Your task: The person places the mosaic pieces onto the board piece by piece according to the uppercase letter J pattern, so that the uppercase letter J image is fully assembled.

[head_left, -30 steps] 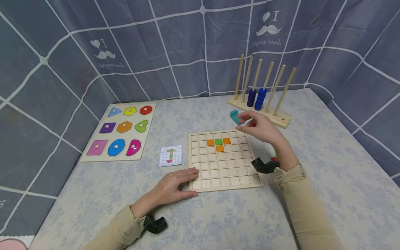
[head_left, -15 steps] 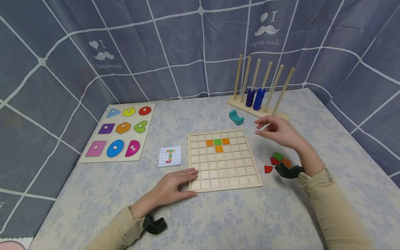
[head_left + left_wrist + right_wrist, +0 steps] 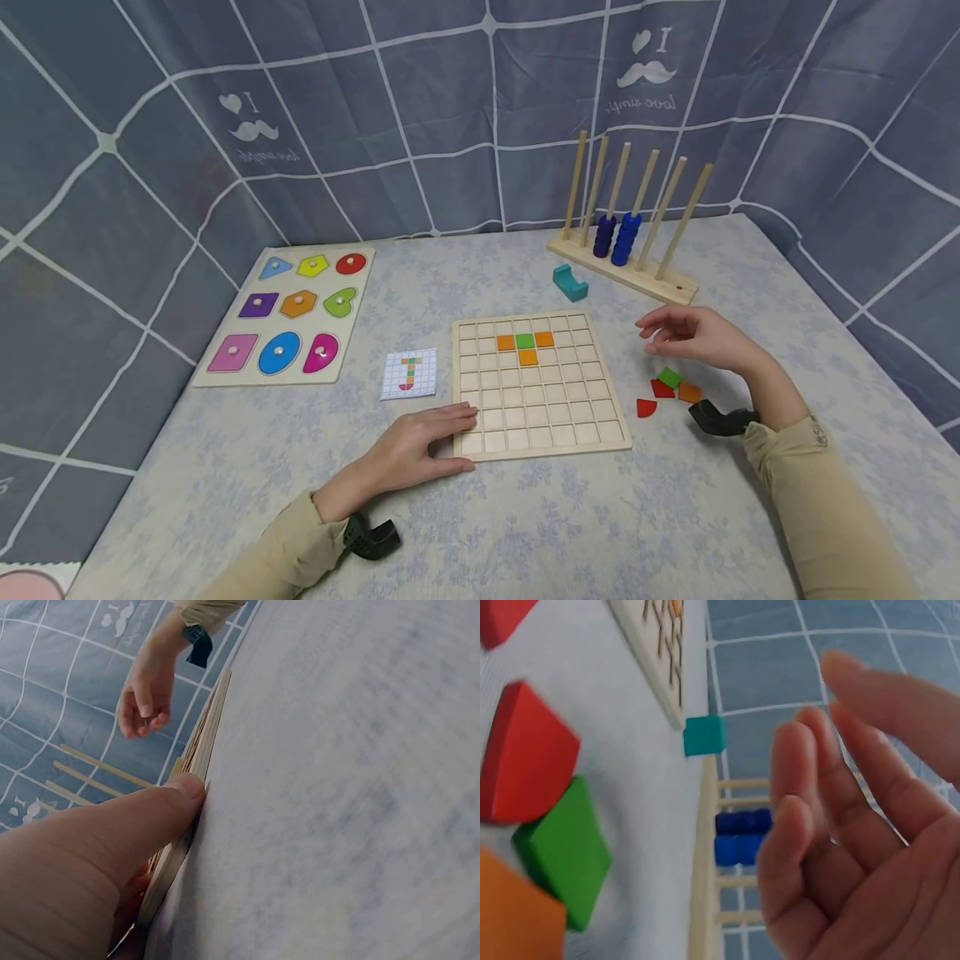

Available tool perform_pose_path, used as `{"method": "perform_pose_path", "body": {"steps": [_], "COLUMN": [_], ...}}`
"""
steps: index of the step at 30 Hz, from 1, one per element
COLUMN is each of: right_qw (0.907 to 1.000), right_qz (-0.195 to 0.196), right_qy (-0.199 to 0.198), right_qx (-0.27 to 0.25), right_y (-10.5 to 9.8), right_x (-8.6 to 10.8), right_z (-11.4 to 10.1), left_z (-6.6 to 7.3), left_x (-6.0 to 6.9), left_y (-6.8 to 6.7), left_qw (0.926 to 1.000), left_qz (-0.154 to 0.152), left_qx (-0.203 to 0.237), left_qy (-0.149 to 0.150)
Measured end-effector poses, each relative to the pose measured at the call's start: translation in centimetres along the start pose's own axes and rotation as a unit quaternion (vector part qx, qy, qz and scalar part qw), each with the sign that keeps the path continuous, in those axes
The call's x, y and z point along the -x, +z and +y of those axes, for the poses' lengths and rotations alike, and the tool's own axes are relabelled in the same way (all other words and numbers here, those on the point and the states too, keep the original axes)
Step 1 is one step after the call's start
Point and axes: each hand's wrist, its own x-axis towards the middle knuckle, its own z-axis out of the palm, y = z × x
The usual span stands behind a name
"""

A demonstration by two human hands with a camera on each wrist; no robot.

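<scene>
The right grip (image 3: pixel 697 337) is hovering empty, fingers loosely parted, near the loose tiles (image 3: pixel 670 378) right of the grid board (image 3: pixel 540 415); pinching one by opposite edges should avoid nudging neighbours. The left grip (image 3: pixel 412 446), thumb spread, is steadying the grid board.

At the left, flat on the pale, blue-mottled table (image 3: pixel 525 529), a light puzzle board (image 3: pixel 307 326). Carries nine knobbed shapes (image 3: pixel 298 311) in three rows. At the back right, a wooden rack (image 3: pixel 652 283). Bears six pegs (image 3: pixel 646 181), with dark purple beads (image 3: pixel 603 237) on the third from left and blue beads (image 3: pixel 626 240) on the fourth. Behind, grey-blue cloth (image 3: pixel 442 100). Hangs white-lined, with mirrored lettering and moustache prints (image 3: pixel 647 73).
</scene>
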Motion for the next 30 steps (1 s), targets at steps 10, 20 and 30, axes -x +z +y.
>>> {"method": "perform_pose_path", "body": {"steps": [10,20,30], "right_qw": [0.9965,0.9937,0.9873], "right_qz": [-0.054,-0.093,-0.132], "right_qy": [0.055,0.058,0.071], "right_qx": [-0.034,-0.023,-0.052], "right_y": [-0.6,-1.3,-1.8], "right_x": [0.2,0.8,1.1], "right_z": [2.1,3.4,4.6], "left_z": [0.0,0.1,0.1], "left_x": [-0.1,-0.1,-0.1], "left_y": [-0.1,-0.2,-0.2], "left_qw": [1.0,1.0,0.9999], "left_qz": [0.001,-0.005,-0.011], "left_qx": [-0.002,-0.004,-0.004], "left_qy": [0.002,-0.001,-0.004]}}
